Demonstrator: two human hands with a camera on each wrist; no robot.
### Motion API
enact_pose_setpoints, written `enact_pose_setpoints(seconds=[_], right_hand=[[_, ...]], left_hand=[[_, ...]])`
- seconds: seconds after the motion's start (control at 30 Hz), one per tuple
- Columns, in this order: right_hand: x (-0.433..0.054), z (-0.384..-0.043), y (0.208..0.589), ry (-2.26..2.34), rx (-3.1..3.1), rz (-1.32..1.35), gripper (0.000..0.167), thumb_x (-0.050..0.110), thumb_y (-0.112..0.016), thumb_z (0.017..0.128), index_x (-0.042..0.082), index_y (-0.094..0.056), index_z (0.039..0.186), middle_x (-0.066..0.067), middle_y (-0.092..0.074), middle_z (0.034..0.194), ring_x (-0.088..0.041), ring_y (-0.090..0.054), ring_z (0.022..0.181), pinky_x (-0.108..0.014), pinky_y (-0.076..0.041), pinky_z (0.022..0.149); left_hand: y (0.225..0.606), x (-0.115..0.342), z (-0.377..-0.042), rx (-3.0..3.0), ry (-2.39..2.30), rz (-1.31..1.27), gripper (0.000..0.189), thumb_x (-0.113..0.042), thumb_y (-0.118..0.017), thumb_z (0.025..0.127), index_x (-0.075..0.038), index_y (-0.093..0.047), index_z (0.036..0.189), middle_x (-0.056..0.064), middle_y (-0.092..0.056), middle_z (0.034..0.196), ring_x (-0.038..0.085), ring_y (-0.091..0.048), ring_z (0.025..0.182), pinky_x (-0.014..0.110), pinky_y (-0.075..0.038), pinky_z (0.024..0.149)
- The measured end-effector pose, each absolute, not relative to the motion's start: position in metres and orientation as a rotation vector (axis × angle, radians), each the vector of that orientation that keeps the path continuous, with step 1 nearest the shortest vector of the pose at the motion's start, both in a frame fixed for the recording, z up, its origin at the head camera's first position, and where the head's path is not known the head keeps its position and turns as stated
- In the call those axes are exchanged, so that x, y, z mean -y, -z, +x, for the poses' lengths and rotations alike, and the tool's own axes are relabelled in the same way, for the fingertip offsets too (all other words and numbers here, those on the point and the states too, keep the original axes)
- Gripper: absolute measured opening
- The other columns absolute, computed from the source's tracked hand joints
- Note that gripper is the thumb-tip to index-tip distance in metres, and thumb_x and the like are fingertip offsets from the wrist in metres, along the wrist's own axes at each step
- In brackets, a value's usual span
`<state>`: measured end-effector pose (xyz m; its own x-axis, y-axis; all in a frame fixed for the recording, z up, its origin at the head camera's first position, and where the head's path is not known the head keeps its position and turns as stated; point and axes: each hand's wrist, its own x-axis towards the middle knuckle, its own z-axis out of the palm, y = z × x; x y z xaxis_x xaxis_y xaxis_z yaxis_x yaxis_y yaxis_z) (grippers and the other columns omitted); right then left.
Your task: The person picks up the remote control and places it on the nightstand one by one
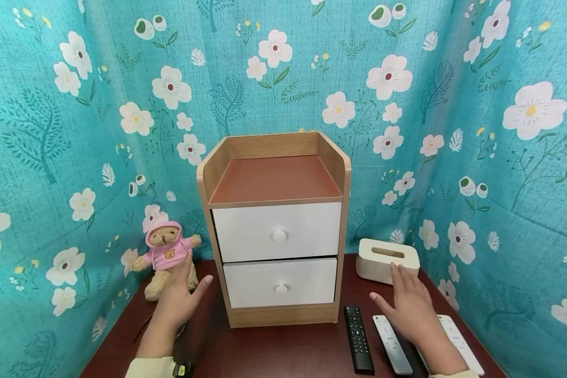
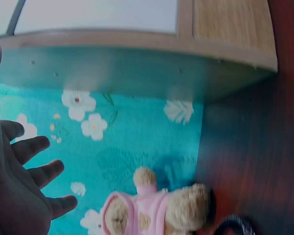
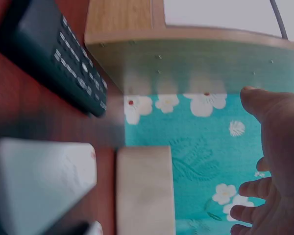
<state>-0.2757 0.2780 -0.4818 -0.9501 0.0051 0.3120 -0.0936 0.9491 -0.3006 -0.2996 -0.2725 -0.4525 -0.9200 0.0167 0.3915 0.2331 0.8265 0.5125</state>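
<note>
My left hand is held out with fingers extended, in front of a teddy bear in a pink hoodie, and holds nothing. In the left wrist view its fingers are spread, and the bear shows below. My right hand, also with straight fingers and thumb apart, hangs over several remotes, its fingertips overlapping the cream tissue box in the head view. Between the hands stands a small wooden cabinet with two white drawers, the upper one and the lower one both closed.
On the dark red table, a black remote lies right of the cabinet, beside a white-and-grey remote and a white remote. A dark looped item lies near the bear. Flowered teal cloth encloses the back and sides.
</note>
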Motion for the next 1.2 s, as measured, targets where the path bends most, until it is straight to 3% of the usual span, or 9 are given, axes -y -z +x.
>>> enact_pose_setpoints(seconds=[0.27,0.5,0.67,0.9,1.2], right_hand=[[-0.258,-0.265,0.498,-0.521,2.864,-0.006,0.110,0.065,-0.067,0.101,-0.012,-0.024,0.167,-0.044,-0.032,0.165,-0.067,-0.032,0.150,-0.079,-0.032,0.120],[-0.248,-0.255,0.509,-0.595,2.912,-0.105,0.111,0.066,-0.064,0.103,-0.016,-0.022,0.165,-0.046,-0.034,0.164,-0.066,-0.035,0.150,-0.076,-0.035,0.120],[-0.242,-0.248,0.518,-0.646,2.922,-0.234,0.118,0.076,-0.058,0.100,-0.019,-0.026,0.162,-0.049,-0.042,0.155,-0.067,-0.043,0.143,-0.075,-0.040,0.117],[-0.238,-0.243,0.525,-0.700,2.921,-0.339,0.109,0.065,-0.068,0.100,-0.020,-0.031,0.159,-0.050,-0.047,0.147,-0.067,-0.047,0.139,-0.076,-0.042,0.114],[-0.226,-0.236,0.532,-0.717,2.957,-0.384,0.105,0.064,-0.075,0.095,-0.019,-0.043,0.152,-0.044,-0.057,0.136,-0.061,-0.056,0.132,-0.071,-0.050,0.108]], left_hand=[[0.439,0.251,-0.303,2.613,0.962,-0.196,0.086,-0.058,-0.055,0.111,-0.013,-0.021,0.176,0.026,-0.034,0.175,0.051,-0.035,0.160,0.071,-0.032,0.125],[0.437,0.236,-0.311,2.616,0.987,-0.170,0.086,-0.063,-0.056,0.109,-0.007,-0.033,0.172,0.025,-0.043,0.170,0.049,-0.042,0.157,0.068,-0.036,0.125],[0.440,0.229,-0.315,2.593,1.014,-0.189,0.083,-0.059,-0.057,0.110,-0.002,-0.039,0.168,0.027,-0.045,0.168,0.048,-0.045,0.155,0.067,-0.037,0.125],[0.442,0.225,-0.315,2.521,1.026,-0.224,0.070,-0.051,-0.058,0.112,-0.004,-0.049,0.163,0.026,-0.053,0.163,0.048,-0.052,0.150,0.068,-0.041,0.122],[0.442,0.220,-0.315,2.487,1.036,-0.204,0.065,-0.049,-0.057,0.113,-0.004,-0.055,0.159,0.026,-0.057,0.159,0.048,-0.055,0.147,0.067,-0.043,0.121]])
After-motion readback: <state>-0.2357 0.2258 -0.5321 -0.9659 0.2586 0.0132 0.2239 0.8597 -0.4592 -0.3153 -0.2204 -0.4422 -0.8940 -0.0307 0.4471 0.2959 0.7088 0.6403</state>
